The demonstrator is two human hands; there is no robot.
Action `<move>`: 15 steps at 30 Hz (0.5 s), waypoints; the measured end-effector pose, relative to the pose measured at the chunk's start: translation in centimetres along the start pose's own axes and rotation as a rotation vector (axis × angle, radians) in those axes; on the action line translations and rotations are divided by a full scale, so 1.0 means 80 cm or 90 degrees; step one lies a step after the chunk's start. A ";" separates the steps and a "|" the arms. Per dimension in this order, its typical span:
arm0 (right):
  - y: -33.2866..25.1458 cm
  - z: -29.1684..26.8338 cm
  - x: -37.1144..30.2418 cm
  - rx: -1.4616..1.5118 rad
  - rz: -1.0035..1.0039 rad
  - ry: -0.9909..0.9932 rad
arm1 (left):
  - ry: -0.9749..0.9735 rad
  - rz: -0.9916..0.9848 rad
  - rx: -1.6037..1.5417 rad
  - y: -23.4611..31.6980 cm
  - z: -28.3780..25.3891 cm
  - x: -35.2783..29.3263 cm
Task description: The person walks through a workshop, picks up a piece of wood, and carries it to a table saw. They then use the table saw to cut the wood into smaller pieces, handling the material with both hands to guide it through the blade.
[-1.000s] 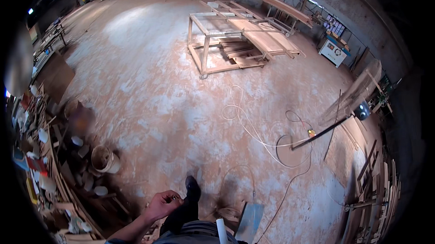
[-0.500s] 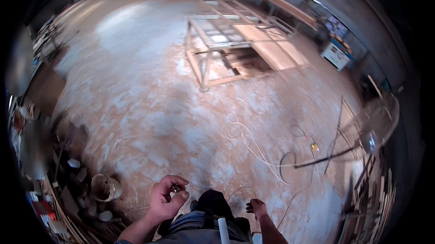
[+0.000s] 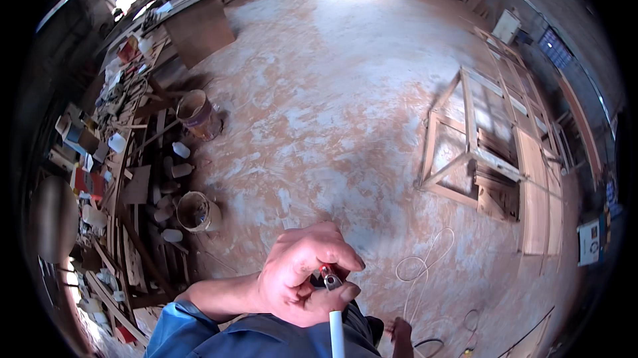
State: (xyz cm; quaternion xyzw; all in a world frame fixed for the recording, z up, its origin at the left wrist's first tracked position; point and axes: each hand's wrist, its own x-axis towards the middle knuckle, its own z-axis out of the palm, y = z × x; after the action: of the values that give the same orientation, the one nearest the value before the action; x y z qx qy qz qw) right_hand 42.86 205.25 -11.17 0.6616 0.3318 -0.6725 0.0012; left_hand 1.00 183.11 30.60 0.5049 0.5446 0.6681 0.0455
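Observation:
My left hand (image 3: 302, 275) is closed round a small lighter (image 3: 330, 279), raised in front of my body. The lighter's metal top and a bit of red show between thumb and curled fingers; the rest of it is hidden in the palm. Just below, a white stick like a cigarette (image 3: 337, 335) juts up from the lower edge, close to the left thumb. My right hand (image 3: 397, 328) hangs low beside my body. It is small and dark there, so the pose of its fingers cannot be made out.
A cluttered workbench (image 3: 136, 95) with bottles and wood scraps runs along the left, with two buckets (image 3: 199, 212) (image 3: 198, 115) beside it. Wooden frames (image 3: 465, 152) and boards (image 3: 538, 192) stand at the right. A pale hose (image 3: 419, 275) loops over the dusty floor.
The view has swung left, bringing the workbench further in and shifting the wooden frames right. My left hand has come up closer with the lighter, nearer the white stick.

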 end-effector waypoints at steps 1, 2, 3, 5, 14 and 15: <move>-0.046 0.001 0.023 0.109 0.060 -0.098 | 0.014 -0.002 -0.001 -0.010 -0.001 0.015; -0.087 -0.004 0.050 0.101 -0.002 -0.076 | 0.015 0.025 -0.010 -0.023 -0.004 0.035; -0.145 0.021 0.042 0.059 -0.050 -0.083 | 0.022 0.024 -0.008 -0.038 -0.009 0.047; -0.231 0.070 0.040 -0.008 -0.128 -0.011 | 0.034 0.031 -0.014 -0.066 -0.022 0.076; -0.375 0.243 0.111 -0.013 -0.065 -0.058 | 0.099 0.029 -0.051 -0.223 -0.145 0.207; -0.378 0.255 0.112 -0.022 -0.041 -0.064 | 0.104 0.028 -0.054 -0.238 -0.161 0.229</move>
State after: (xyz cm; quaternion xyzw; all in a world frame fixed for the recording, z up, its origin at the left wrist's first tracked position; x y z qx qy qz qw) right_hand 10.31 223.62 -7.68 0.6160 0.3639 -0.6986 0.0078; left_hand -26.54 193.21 28.63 0.4585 0.5064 0.7302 0.0075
